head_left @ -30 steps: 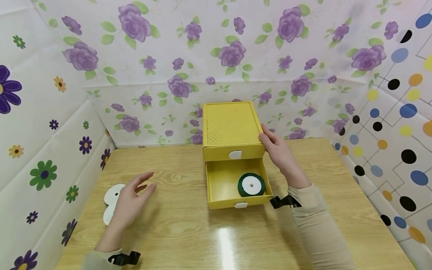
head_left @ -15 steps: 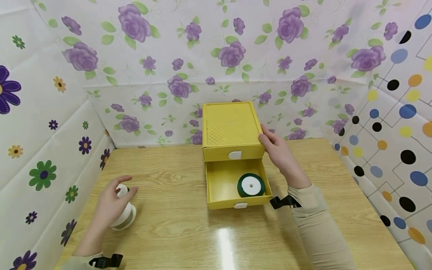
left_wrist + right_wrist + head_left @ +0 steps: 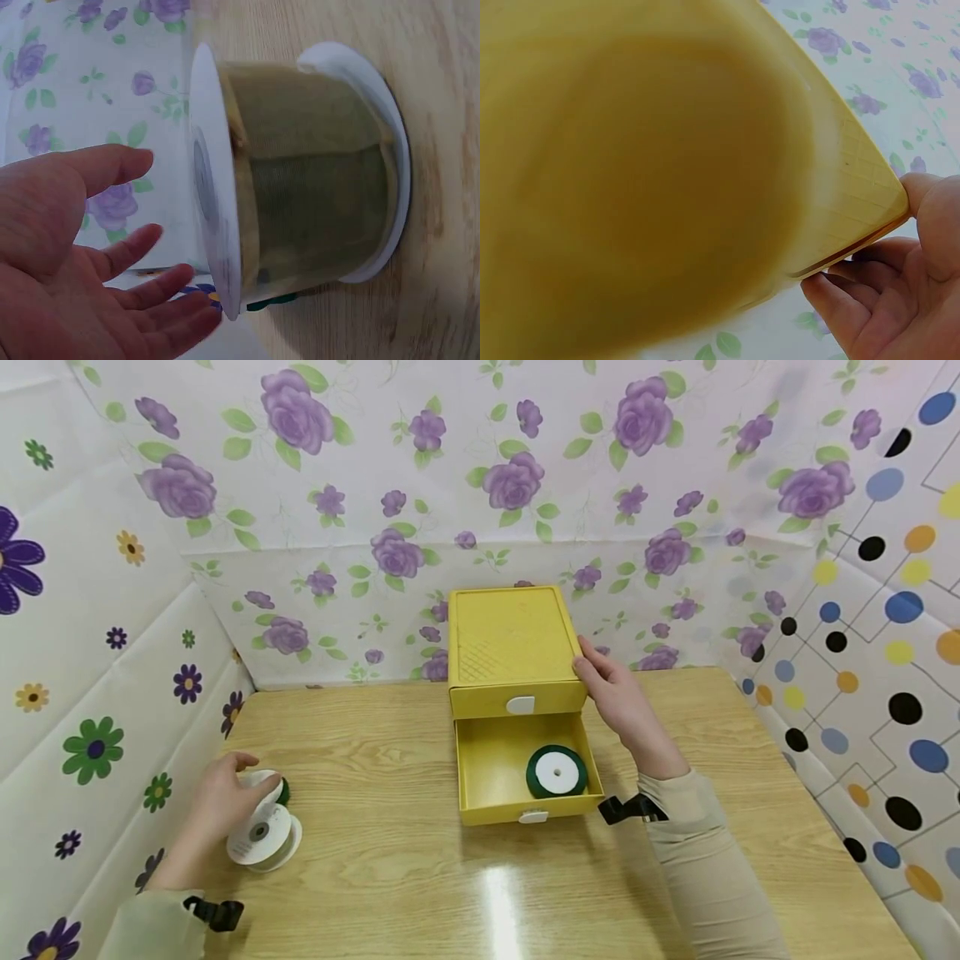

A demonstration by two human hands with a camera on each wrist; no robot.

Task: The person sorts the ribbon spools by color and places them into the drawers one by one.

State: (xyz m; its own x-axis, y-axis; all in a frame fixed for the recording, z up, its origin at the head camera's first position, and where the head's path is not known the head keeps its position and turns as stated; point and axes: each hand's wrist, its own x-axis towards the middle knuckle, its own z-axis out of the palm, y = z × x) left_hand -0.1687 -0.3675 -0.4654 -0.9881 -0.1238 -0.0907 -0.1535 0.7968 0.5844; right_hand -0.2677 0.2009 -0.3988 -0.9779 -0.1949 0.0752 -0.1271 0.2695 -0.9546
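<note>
My left hand [image 3: 225,797] reaches over two ribbon spools at the table's left, its thumb and fingers spread. The nearer wide spool [image 3: 258,833] has white discs; the left wrist view shows olive ribbon [image 3: 322,172] wound on it, beside the open fingers. Behind it, a smaller spool with green ribbon [image 3: 283,791] is partly hidden by the hand. My right hand [image 3: 617,693] grips the right side of a yellow drawer box [image 3: 513,635], thumb at the top edge. Its lower drawer [image 3: 487,768] is pulled out, and a dark green ribbon spool [image 3: 557,772] lies inside.
The wooden table [image 3: 375,877] is bounded by a flowered cloth wall [image 3: 330,527] behind the box. A dotted cloth [image 3: 862,693] hangs at the right, and another flower-printed cloth [image 3: 97,643] at the left, close to my left hand.
My left hand has moved left and back, from in front of the spools to over the smaller green one. The right hand has stayed on the drawer box.
</note>
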